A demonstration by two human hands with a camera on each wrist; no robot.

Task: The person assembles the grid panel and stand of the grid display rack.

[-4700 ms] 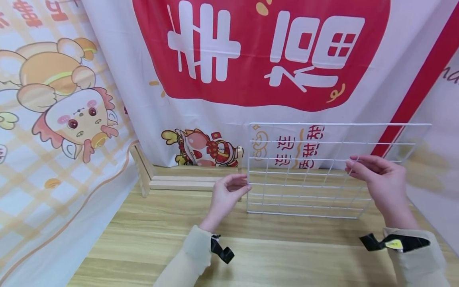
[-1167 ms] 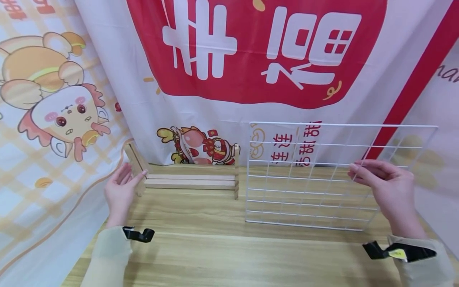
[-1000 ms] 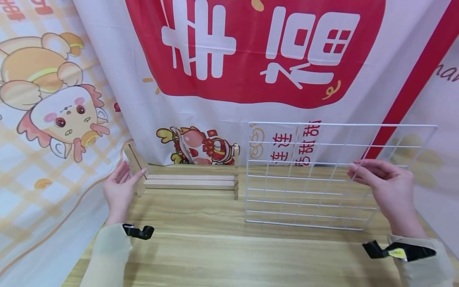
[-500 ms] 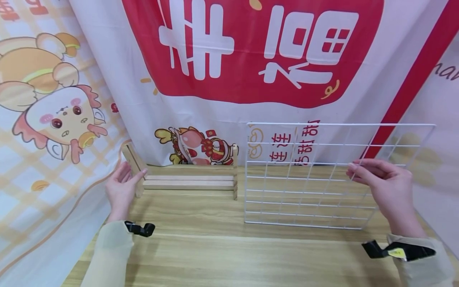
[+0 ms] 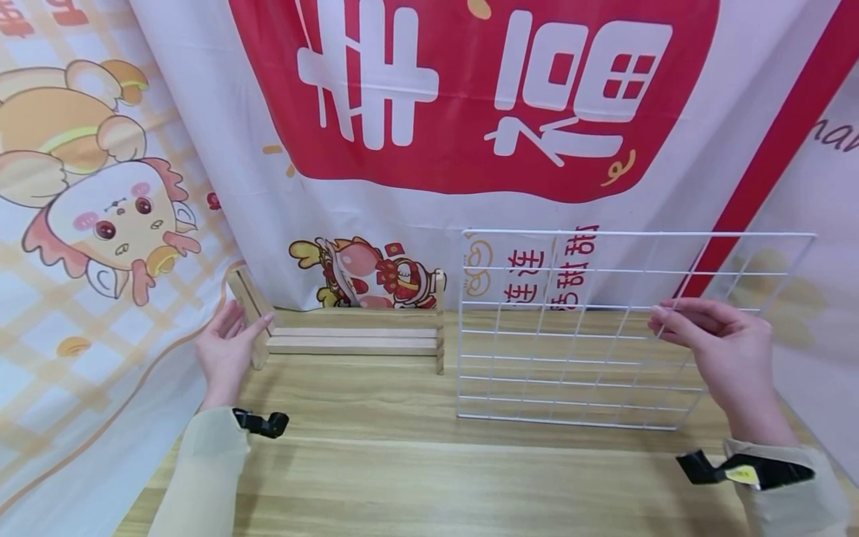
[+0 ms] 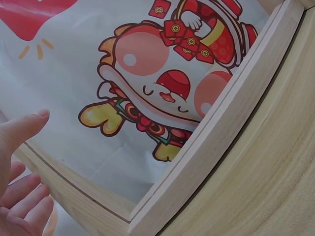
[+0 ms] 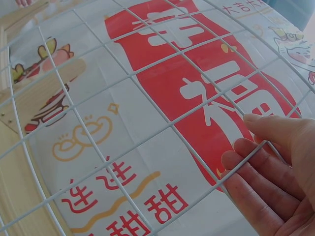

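A white wire grid panel [image 5: 557, 362] stands on its long edge on the wood-grain table, held by my right hand [image 5: 725, 347]. Thumb and fingertips pinch its wires near the right end; in the right wrist view the wires pass between the thumb [image 7: 275, 129] and the fingers. To the left, a low pale wooden stand [image 5: 352, 341] has two long rails between upright end pieces. My left hand [image 5: 224, 354] is at its left end piece [image 6: 83, 196], thumb on the inner side, fingers on the outer side, loosely extended rather than curled round it.
A white cloth [image 5: 376, 209] with a large red print hangs right behind the stand and the panel. Patterned cloth [image 5: 121, 358] closes off the left side, and pale cloth [image 5: 815, 298] the right. The table [image 5: 429, 485] stretches toward me in front.
My left hand has left the panel's left edge and moved left to the stand's left end piece. The panel's lower edge is slightly nearer me. Almost nothing moves in the last second.
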